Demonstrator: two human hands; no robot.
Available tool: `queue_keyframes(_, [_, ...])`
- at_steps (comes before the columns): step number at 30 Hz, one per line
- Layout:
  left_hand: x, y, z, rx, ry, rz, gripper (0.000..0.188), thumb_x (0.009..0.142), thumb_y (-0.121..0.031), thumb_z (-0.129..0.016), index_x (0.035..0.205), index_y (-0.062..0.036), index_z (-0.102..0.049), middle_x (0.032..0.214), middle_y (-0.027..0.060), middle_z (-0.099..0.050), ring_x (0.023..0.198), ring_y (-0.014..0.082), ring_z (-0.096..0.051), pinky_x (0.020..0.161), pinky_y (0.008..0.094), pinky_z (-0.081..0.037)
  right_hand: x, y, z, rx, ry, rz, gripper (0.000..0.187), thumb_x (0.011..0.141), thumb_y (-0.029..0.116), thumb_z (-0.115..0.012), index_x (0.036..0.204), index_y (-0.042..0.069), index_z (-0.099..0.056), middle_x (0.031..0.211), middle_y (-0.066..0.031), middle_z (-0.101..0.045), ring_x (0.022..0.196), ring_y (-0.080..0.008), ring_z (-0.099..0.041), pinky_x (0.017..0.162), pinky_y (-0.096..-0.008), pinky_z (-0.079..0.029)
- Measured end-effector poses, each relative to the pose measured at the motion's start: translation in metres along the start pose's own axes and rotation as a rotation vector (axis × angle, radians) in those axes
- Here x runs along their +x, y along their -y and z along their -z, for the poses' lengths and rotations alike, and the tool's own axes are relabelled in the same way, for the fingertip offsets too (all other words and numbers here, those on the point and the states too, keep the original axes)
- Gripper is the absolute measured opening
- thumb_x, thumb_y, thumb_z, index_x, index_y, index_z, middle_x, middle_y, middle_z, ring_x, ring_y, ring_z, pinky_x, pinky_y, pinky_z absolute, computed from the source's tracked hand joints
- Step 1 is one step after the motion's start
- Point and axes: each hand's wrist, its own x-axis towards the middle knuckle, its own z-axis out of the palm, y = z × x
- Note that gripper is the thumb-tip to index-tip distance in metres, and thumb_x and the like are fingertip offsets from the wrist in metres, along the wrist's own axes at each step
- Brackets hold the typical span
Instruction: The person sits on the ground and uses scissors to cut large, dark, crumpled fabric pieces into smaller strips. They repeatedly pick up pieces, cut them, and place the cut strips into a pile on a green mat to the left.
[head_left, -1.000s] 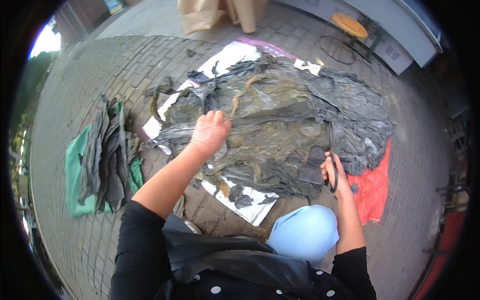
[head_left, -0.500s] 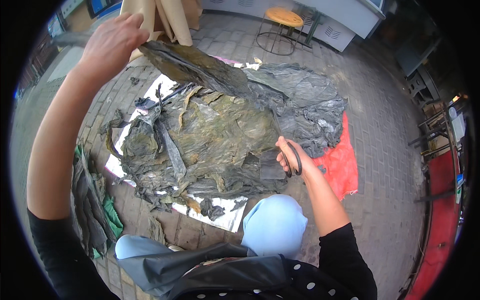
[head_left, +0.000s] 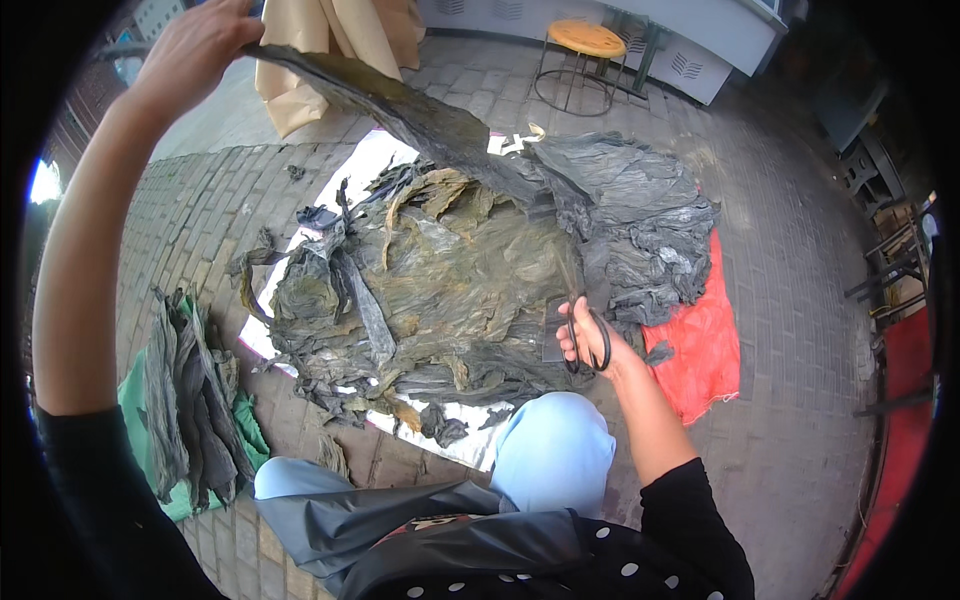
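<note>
My left hand (head_left: 200, 50) is raised at the upper left, closed on one end of a long dark strip of dried kelp (head_left: 400, 110). The strip slants down to the right, over a broad heap of dried kelp (head_left: 460, 260). In my right hand (head_left: 575, 345) are black-handled scissors (head_left: 604, 340), their blades pointing up along the heap's right side. Whether the blades touch the strip is hard to tell. A flat dark piece (head_left: 553, 330) shows beside that hand. The heap lies on a white sheet (head_left: 365, 160) and a red sheet (head_left: 710, 340).
Folded kelp strips (head_left: 195, 410) stand on a green sheet (head_left: 133, 400) at my left. Beyond the heap are brown paper-like sheeting (head_left: 290, 105), a round wooden-topped stool (head_left: 586, 38) and a pale counter (head_left: 690, 45). Grey paving (head_left: 775, 260) runs along the right, toward a red panel (head_left: 900, 400).
My left hand has risen up and left, drawing the kelp strip higher and straighter. My right hand with the scissors sits slightly lower and to the right; the whole view has shifted a little.
</note>
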Motion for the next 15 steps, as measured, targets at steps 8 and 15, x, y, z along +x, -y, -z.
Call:
queue_keyframes(8, [-0.177, -0.031, -0.05, -0.298, 0.09, 0.218, 0.007, 0.078, -0.008, -0.062, 0.082, -0.0074, -0.057, 0.082, 0.0083, -0.048, 0.083, 0.0269, -0.054, 0.069, 0.0381, -0.045, 0.026, -0.014, -0.033, 0.148, 0.356, 0.122, 0.065, 0.088, 0.061, -0.047, 0.129, 0.011, -0.038, 0.099, -0.0075, -0.058, 0.087, -0.0163, -0.056, 0.077, -0.032, -0.049])
queue_keyframes(15, [-0.309, -0.054, -0.079, -0.368, 0.219, 0.401, 0.012, 0.072, -0.003, -0.062, 0.082, -0.0077, -0.058, 0.083, 0.0093, -0.05, 0.087, 0.0299, -0.054, 0.071, 0.0407, -0.045, 0.042, -0.007, -0.054, 0.007, 0.461, 0.152, 0.066, 0.085, 0.062, -0.052, 0.126, 0.011, -0.041, 0.096, -0.0048, -0.059, 0.084, -0.012, -0.056, 0.075, -0.0272, -0.049])
